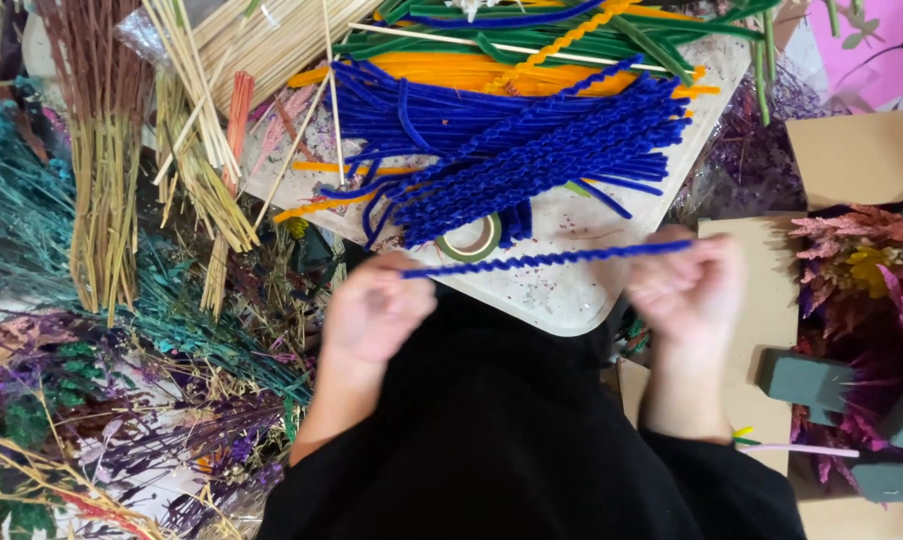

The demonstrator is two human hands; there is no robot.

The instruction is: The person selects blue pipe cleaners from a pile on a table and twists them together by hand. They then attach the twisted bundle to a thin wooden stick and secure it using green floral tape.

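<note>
Stretching between both hands, a twisted blue pipe cleaner (551, 258) is pinched at its ends by left hand (371, 310) and right hand (683, 285) fingers (both blurred), above the table (571, 300).

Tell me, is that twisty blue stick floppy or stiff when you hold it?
The blue twist probably holds its shape: it spans straight between the left hand and right hand with no sag. It looks fuzzy, so likely light and not slippery. Twisted like the pile, it probably bends easily.
</note>
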